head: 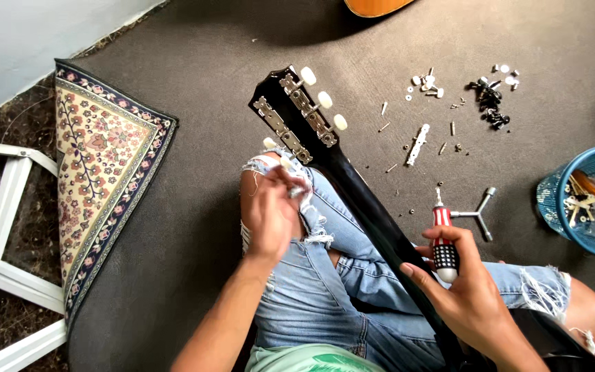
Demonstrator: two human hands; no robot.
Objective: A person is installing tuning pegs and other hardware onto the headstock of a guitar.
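The left hand (270,210) pinches a small white knob beside the shiny black guitar head (297,114) lying across torn jeans. The right hand (466,289) grips a red-handled screwdriver (442,238); its tip is hard to see. Tiny metal screws (418,141) dot the carpet.

Ripped light-blue jeans (325,275), mint-green shirt (308,359), bare forearms.

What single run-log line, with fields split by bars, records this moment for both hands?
left hand: at tuning peg on guitar headstock | right hand: holds screwdriver, touches neck | floor: loose screws, blue basket
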